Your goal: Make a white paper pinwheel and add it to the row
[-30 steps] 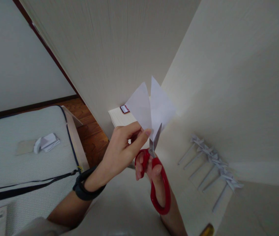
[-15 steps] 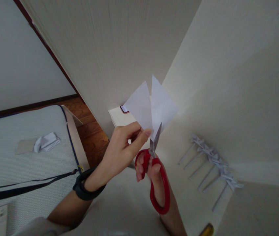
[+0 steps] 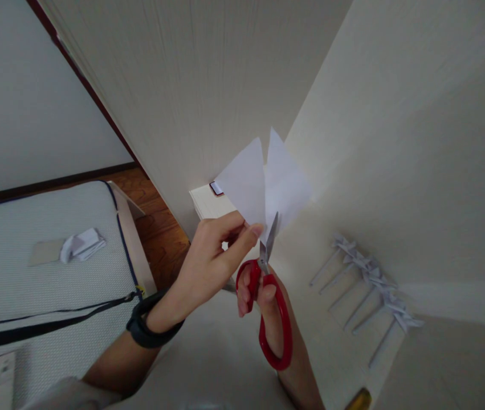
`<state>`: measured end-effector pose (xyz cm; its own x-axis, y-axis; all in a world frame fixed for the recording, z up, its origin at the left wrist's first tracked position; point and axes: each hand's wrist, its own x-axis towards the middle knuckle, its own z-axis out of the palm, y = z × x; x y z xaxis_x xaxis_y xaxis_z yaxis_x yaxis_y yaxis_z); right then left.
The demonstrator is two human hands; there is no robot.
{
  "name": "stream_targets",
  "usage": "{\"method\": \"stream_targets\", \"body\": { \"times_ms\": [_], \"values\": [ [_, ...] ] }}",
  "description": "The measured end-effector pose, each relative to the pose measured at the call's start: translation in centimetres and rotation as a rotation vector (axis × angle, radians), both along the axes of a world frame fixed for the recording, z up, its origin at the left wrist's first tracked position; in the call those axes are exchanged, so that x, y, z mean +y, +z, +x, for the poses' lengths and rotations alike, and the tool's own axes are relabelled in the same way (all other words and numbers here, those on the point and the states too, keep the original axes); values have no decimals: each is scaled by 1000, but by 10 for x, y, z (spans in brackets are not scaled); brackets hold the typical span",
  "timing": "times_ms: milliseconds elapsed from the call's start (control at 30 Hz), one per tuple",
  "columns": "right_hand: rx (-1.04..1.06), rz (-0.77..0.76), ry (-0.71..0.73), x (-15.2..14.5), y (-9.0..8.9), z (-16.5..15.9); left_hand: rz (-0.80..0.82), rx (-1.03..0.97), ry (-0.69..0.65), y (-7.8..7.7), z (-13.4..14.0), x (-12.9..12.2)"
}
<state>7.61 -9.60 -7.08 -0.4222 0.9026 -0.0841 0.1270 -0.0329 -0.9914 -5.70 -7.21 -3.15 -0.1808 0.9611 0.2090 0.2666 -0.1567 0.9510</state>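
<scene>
My left hand [image 3: 220, 256] pinches the lower corner of a white sheet of paper [image 3: 244, 182] between thumb and fingers. A slit splits the sheet from its top edge, and its two flaps stand apart. My right hand [image 3: 263, 293] has its fingers through the red handles of a pair of scissors [image 3: 277, 336]. The scissors' blades point upward and are partly spread, at the paper's lower corner just right of my left thumb. The left blade is partly hidden by the paper.
Several white paper pinwheels [image 3: 373, 276] on sticks lie in a row at the right. A phone [image 3: 216, 188] rests on a pale surface behind the paper. At left, folded papers [image 3: 84, 245] and a black strap [image 3: 54, 327] lie on a mattress [image 3: 32, 219].
The scissors' blades and handles have drawn slightly closer together. The paper's upper flaps have shifted a little to the right. My left hand has stayed in place.
</scene>
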Motion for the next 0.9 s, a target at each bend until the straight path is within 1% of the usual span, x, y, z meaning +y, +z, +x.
{"method": "stream_targets", "body": {
  "times_ms": [167,367,533,700,900],
  "values": [
    [50,-34,5,3,-3,0,-10,-1,-11,-1,-1,1],
    [73,-41,-26,2,-7,1,-4,107,-41,-6,-3,1],
    [53,-25,-34,3,-10,2,4,140,-53,-6,-2,2],
    [59,-19,-30,2,-10,3,32,149,-54,-7,-2,1],
    [67,-60,-26,1,-6,2,32,135,-65,-4,-2,0]
  ]
}}
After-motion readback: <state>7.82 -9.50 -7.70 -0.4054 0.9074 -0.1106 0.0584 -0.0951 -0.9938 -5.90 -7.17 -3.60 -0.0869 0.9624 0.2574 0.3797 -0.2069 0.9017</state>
